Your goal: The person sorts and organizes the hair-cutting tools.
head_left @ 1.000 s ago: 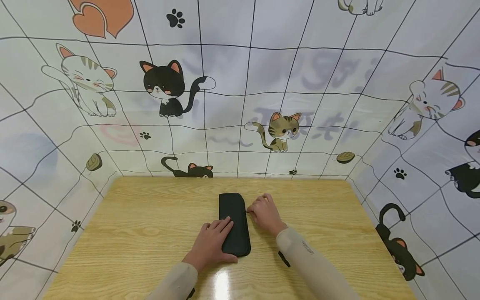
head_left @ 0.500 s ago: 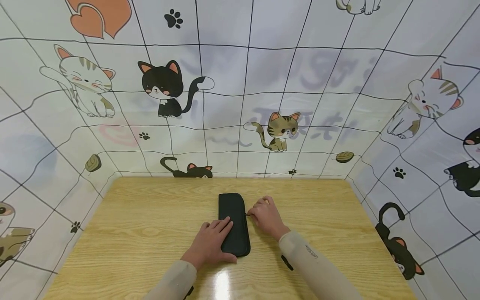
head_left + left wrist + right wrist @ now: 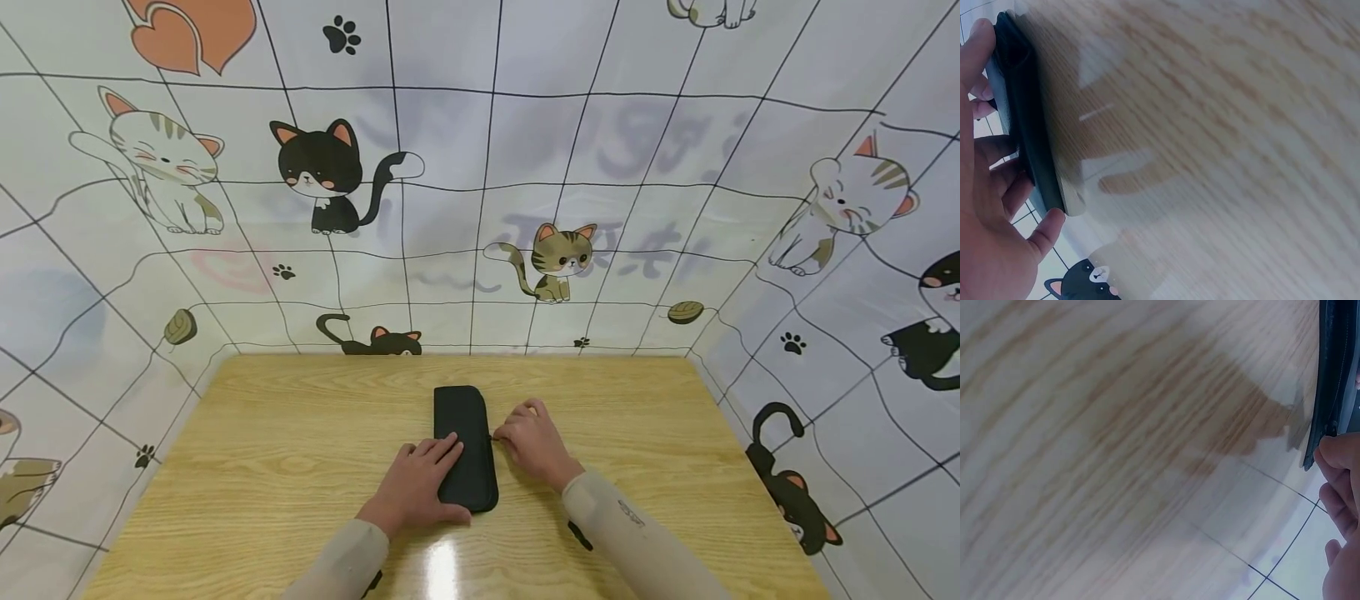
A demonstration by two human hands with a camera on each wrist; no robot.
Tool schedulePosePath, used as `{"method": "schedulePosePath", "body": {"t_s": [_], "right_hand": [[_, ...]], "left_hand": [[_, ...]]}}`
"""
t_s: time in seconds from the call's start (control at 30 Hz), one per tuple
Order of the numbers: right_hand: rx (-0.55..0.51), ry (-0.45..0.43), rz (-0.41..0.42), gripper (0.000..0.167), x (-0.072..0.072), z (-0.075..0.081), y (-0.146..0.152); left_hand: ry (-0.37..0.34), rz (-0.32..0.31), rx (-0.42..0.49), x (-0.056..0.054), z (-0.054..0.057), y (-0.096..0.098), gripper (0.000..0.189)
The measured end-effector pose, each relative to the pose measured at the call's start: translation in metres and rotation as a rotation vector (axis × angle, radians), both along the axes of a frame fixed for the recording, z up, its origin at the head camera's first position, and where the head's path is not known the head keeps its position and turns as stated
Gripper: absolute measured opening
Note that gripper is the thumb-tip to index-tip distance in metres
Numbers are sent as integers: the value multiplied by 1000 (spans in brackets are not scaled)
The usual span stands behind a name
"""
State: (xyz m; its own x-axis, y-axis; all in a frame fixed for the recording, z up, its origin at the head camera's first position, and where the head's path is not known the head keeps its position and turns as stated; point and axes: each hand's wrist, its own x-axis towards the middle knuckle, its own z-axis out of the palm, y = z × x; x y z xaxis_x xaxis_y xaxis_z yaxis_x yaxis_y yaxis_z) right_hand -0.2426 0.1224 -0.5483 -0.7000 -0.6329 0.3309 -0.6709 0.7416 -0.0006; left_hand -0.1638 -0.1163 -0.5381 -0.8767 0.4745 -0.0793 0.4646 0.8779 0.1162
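Observation:
A slim black zippered case (image 3: 471, 471) lies lengthwise on the wooden table, its far right corner rounded. My left hand (image 3: 416, 492) rests on its left side with the fingers extended over the top and the thumb at the near edge. At the right edge, my right hand (image 3: 534, 442) pinches the small zipper pull (image 3: 493, 438) between thumb and curled forefinger. The zipper (image 3: 1342, 369) runs along the case's side in the right wrist view, with the fingertips right at its slider. In the left wrist view, the case's side (image 3: 1032, 119) shows beside the left fingers.
The light wood table (image 3: 300, 417) extends to both sides of the case. Behind it and at the sides stand white cloth walls (image 3: 450, 217) printed with a black grid and cartoon cats. Glare shines on the table near the front.
My right hand has drawn the zipper pull a short way along the case's right edge, toward me. The left hand has stayed in place on the case.

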Motion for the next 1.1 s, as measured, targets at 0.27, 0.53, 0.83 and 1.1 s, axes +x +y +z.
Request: {"method": "schedulePosePath", "body": {"t_s": [0.27, 0.53, 0.83, 1.1], "right_hand": [[1, 8, 16, 11, 5, 0, 2], [10, 17, 32, 10, 11, 1, 3], [17, 56, 40, 10, 14, -2, 4], [5, 40, 60, 9, 20, 1, 7]], "left_hand": [[-2, -9, -11, -3, -1, -1, 84], [39, -27, -16, -4, 0, -3, 65], [56, -40, 22, -4, -1, -5, 65], [33, -30, 42, -5, 1, -5, 64]]}}
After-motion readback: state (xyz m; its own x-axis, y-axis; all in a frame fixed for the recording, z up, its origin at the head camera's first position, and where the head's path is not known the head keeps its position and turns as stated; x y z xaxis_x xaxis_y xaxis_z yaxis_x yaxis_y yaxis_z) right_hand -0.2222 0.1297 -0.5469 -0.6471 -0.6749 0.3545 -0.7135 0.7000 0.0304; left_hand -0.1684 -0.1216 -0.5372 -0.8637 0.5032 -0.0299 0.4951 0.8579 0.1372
